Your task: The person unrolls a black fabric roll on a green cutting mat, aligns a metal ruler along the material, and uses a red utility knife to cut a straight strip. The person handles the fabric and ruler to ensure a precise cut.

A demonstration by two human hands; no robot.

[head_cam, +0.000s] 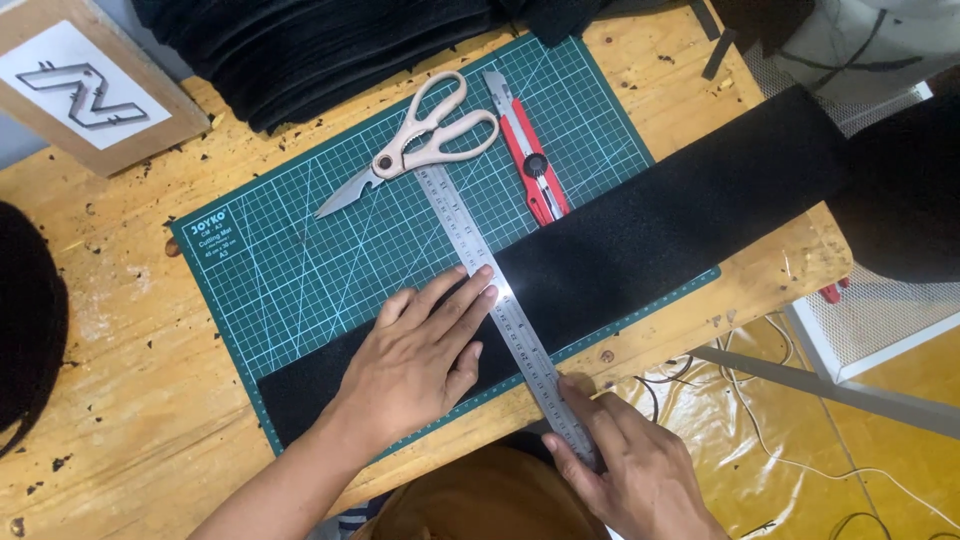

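At the far left of the green gridded cutting mat, a wooden board bearing a white panel with an angular grey shape lies on the rough, speckled wooden table. On the mat's lower half lies a long strip of black, matte, foam-like material, running diagonally off the mat's right edge. The left hand rests flat on this strip with fingers spread, fingertips touching a steel ruler that crosses the strip and the mat. On the mat's upper part lie scissors with beige handles and, just right of them, a red utility knife. Below the mat's lower edge, the right hand pinches the ruler's near end. Above the mat sits a pile of dark ribbed fabric.
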